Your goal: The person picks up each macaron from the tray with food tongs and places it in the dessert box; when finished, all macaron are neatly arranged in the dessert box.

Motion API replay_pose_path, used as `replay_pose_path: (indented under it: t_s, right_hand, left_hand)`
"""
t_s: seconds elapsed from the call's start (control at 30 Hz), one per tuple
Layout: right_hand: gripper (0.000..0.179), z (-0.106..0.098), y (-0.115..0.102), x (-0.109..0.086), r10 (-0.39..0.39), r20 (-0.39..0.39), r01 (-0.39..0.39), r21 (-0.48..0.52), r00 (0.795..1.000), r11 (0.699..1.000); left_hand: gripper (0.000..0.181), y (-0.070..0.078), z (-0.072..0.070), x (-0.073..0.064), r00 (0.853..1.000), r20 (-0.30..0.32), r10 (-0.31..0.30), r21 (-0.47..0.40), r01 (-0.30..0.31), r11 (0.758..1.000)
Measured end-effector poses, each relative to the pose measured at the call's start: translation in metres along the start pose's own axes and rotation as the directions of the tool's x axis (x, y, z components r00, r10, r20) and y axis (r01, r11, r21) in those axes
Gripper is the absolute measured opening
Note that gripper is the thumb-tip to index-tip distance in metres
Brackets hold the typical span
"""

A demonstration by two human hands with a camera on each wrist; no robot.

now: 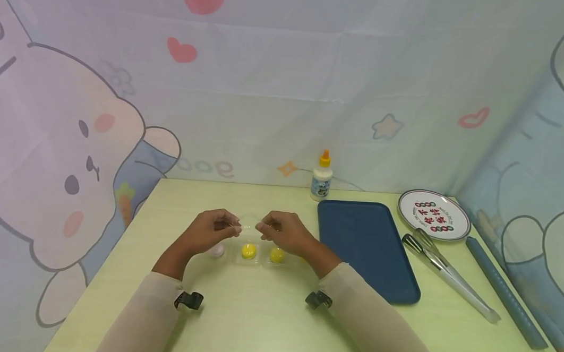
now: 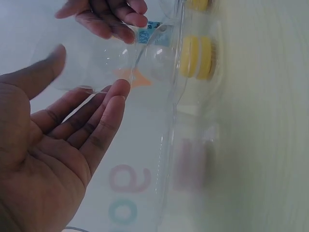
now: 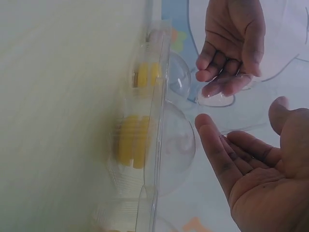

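Note:
A clear plastic cover (image 1: 249,230) is held up between both hands over a row of macarons in clear plastic packs. My left hand (image 1: 214,229) holds its left edge, the fingertips at the rim in the left wrist view. On the opposite edge my right hand (image 1: 286,232) grips with fingers and thumb. Just below, a yellow macaron (image 1: 249,251) sits in a clear tray (image 1: 240,260). Another yellow macaron (image 1: 277,255) lies to its right, under a clear dome (image 3: 176,150) in the right wrist view. A pale pink macaron (image 1: 217,250) is partly hidden below the left hand.
Right of the hands lies a dark blue tray (image 1: 364,244). Beyond it are a printed plate (image 1: 407,204), metal tongs (image 1: 462,289) and a long grey-blue bar (image 1: 505,291). A white bottle with an orange tip (image 1: 322,179) stands at the back edge against the printed curtain.

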State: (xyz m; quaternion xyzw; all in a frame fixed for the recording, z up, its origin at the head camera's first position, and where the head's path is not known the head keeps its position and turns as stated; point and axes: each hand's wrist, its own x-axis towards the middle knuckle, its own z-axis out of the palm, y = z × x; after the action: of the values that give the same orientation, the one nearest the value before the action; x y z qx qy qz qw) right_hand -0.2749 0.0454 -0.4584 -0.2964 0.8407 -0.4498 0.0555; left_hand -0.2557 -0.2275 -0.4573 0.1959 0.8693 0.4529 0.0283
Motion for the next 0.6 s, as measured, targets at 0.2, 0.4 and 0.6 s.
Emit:
replay_pose_path:
  t_s: [0.2,0.4,0.6]
  right_hand:
    - [0.031,0.006,-0.001,0.003,0.023,-0.008,-0.023,-0.023,1.0,0.999]
    - [0.04,0.014,-0.003,0.005,0.074,0.008,-0.074,0.028,0.997,0.997]
    - [0.05,0.027,-0.006,0.007,0.017,0.024,-0.019,0.075,1.0,0.997]
  left_hand:
    - [0.033,-0.004,-0.005,-0.005,1.0,0.006,-0.015,0.027,0.015,1.0]
    - [0.042,-0.012,-0.009,-0.009,1.0,0.003,0.016,0.03,-0.016,0.999]
    - [0.054,-0.019,-0.017,-0.017,0.999,0.044,0.025,0.012,-0.025,1.0]
